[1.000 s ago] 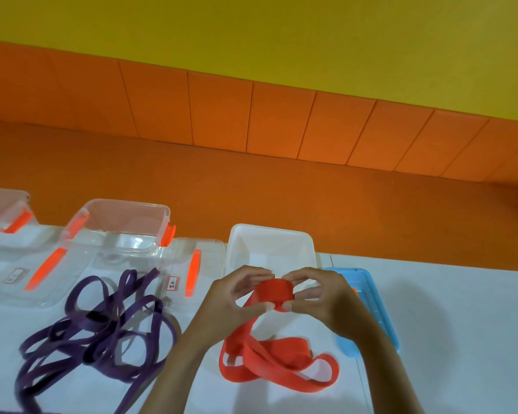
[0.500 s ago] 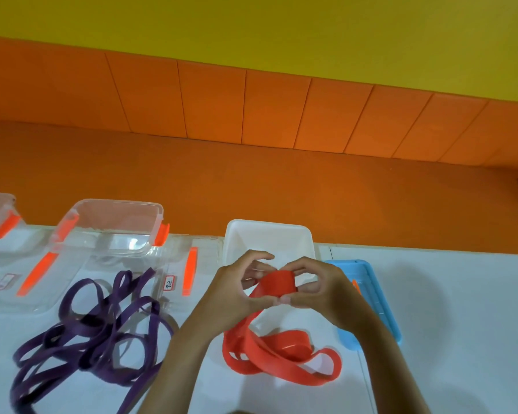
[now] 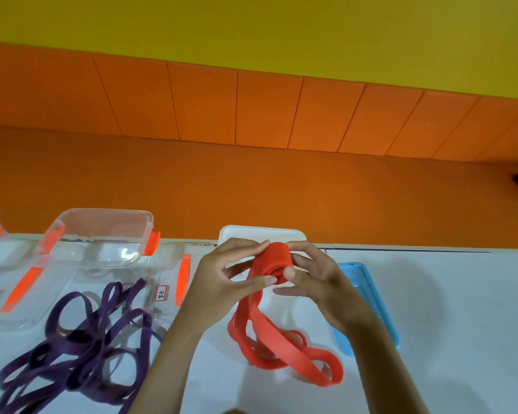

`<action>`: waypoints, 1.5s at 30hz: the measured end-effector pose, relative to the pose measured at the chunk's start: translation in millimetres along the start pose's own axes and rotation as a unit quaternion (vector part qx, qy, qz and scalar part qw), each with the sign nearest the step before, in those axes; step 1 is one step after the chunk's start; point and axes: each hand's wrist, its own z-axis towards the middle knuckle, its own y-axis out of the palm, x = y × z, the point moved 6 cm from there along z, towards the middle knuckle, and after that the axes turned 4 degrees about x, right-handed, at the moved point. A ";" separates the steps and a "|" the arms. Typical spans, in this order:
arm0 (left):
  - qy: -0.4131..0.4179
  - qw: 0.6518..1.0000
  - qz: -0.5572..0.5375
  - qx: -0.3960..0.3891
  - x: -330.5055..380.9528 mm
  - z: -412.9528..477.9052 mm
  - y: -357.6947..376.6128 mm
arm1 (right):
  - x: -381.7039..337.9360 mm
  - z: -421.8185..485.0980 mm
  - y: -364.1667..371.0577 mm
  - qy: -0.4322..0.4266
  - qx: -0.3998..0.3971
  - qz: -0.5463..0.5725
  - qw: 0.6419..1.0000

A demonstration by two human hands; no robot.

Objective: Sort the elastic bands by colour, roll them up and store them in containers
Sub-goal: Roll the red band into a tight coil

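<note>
While its tail is trailing onto the bench (image 3: 431,294), the left hand (image 3: 222,282) and right hand (image 3: 317,282) are pinching the rolled red band (image 3: 274,261) near a white container (image 3: 240,233), fingers (image 3: 289,273) curling tightly, likely preventing unwinding.

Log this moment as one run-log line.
stage: rolling red band | left hand: grips roll | right hand: grips roll | tail: loose on table | purple bands: unrolled, lying left
</note>
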 end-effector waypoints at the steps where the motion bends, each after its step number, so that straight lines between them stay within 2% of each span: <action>1: -0.004 1.000 0.006 -0.004 -2.8 -0.2 0.2 | -0.2 0.8 -1.4 0.005 0.006 -0.036 0.999; 4: -0.029 0.999 0.023 -0.021 -10.6 -1.6 2.9 | -2.3 1.3 -9.5 0.000 0.027 -0.101 0.995; 8: -0.062 0.998 0.001 -0.028 -18.5 -7.1 7.4 | -1.2 -1.9 -19.0 0.017 0.009 -0.136 0.990; 12: -0.075 0.997 -0.011 -0.015 -23.9 -16.2 11.0 | -15.5 -6.5 -20.3 -0.032 -0.003 -0.294 0.955; 14: -0.075 0.997 -0.028 -0.003 -23.7 -19.2 10.5 | -19.6 -8.4 -21.5 -0.050 0.010 -0.271 0.961; 17: -0.072 0.997 -0.037 -0.005 -21.0 -23.4 9.5 | -15.1 -10.7 -26.3 -0.030 0.024 -0.165 0.985; 20: -0.069 0.998 -0.007 -0.011 -17.9 -28.0 1.3 | -3.7 -14.3 -18.7 -0.003 -0.002 -0.132 0.991; 24: -0.056 0.993 0.093 -0.040 -15.4 -34.6 -3.1 | 4.9 -20.5 -10.7 0.004 -0.034 -0.224 0.974; 27: -0.044 0.991 0.116 -0.040 -15.3 -38.8 -1.3 | -3.2 -23.6 -8.4 -0.035 -0.011 -0.300 0.953; 29: -0.038 0.993 0.109 -0.024 -15.6 -42.4 -2.3 | -6.7 -27.8 -9.2 -0.059 0.008 -0.298 0.953; 34: -0.017 1.000 -0.001 0.012 -12.6 -46.9 1.0 | 3.6 -35.9 -9.9 -0.018 0.000 -0.107 0.994; 36: -0.011 1.000 0.020 0.014 -9.3 -47.2 -1.4 | 16.3 -37.5 -4.0 0.021 -0.021 -0.060 0.998; 38: -0.003 0.996 0.091 -0.013 -6.2 -49.0 -1.2 | 24.2 -42.2 3.3 0.044 -0.042 -0.078 0.995; 40: 0.001 0.989 0.142 -0.044 -4.4 -53.7 3.2 | 22.8 -44.7 6.2 0.012 -0.038 -0.164 0.986; 42: 0.005 0.987 0.152 -0.050 -2.3 -55.9 6.9 | 14.4 -45.0 5.7 -0.024 -0.004 -0.200 0.980; 45: 0.002 0.993 0.115 -0.021 3.2 -58.3 6.3 | 5.7 -48.7 5.8 -0.063 0.013 -0.155 0.986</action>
